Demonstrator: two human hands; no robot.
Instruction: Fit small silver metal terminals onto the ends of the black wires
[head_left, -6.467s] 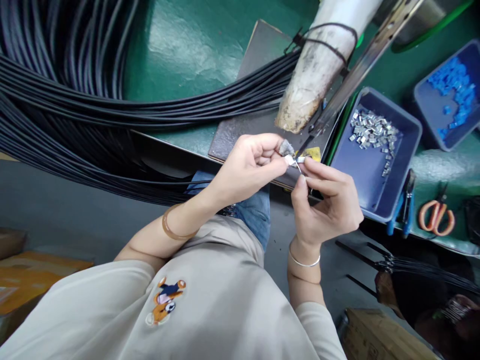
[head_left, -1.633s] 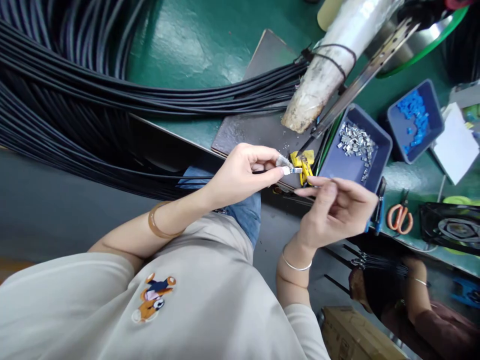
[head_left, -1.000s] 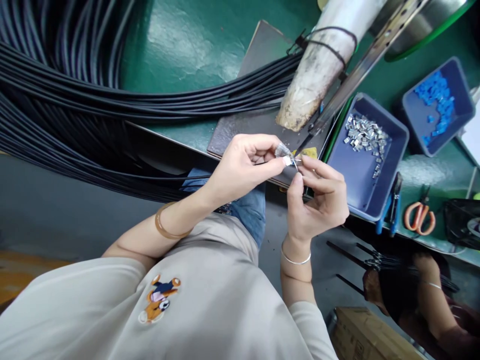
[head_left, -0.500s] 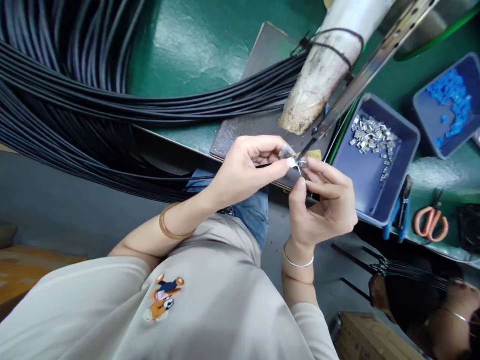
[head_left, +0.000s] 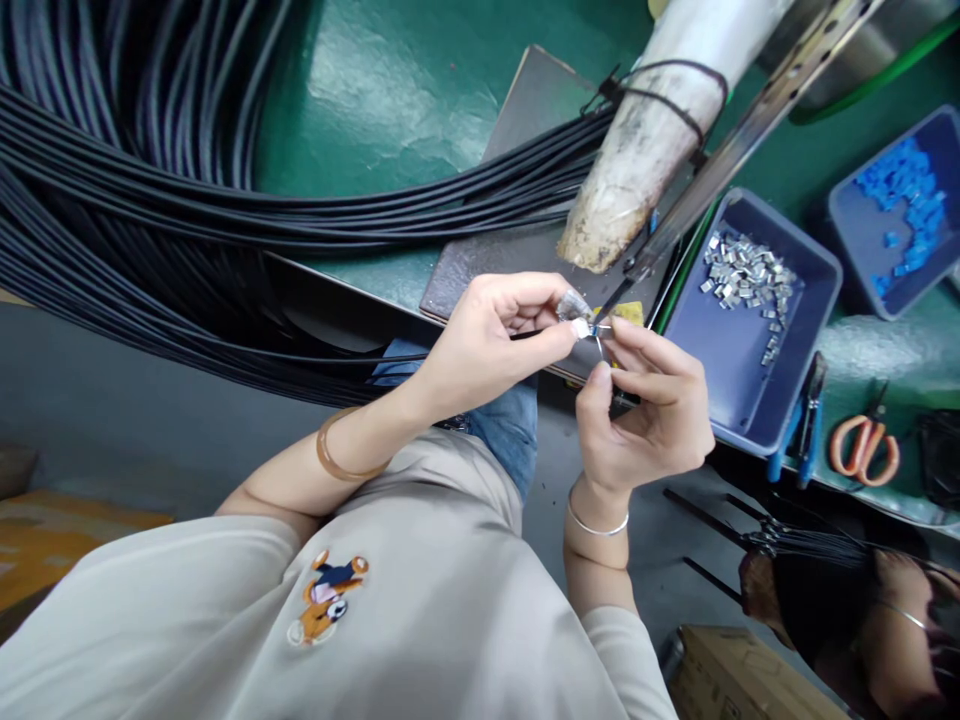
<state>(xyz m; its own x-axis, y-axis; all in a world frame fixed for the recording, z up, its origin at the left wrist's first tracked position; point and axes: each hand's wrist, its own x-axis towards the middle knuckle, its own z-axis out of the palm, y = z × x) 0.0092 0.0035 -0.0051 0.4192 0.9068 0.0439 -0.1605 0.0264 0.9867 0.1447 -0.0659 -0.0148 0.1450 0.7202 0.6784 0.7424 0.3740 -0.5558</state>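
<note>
My left hand [head_left: 495,340] is closed in a pinch on the end of a thin black cable [head_left: 330,358] that runs off to the left. A small metal clip [head_left: 581,327] sits at that cable end. My right hand [head_left: 649,410] meets it from the right, thumb and forefinger pinched on a small silver piece at the clip. Both hands hover just in front of the dark metal plate [head_left: 510,255] at the bench edge. A yellow part [head_left: 628,312] shows behind my right fingers.
A thick bundle of black cables [head_left: 150,200] sweeps across the green bench. A blue tray [head_left: 787,400] holds several metal clips [head_left: 742,275]; another blue tray [head_left: 862,235] holds blue pieces. Blue-handled pliers [head_left: 802,420] and orange scissors [head_left: 862,450] lie right. Another person's arm [head_left: 892,640] shows at lower right.
My right hand came back from beside the clip tray to the cable end and pinched there. In the last half second the hands barely moved.
</note>
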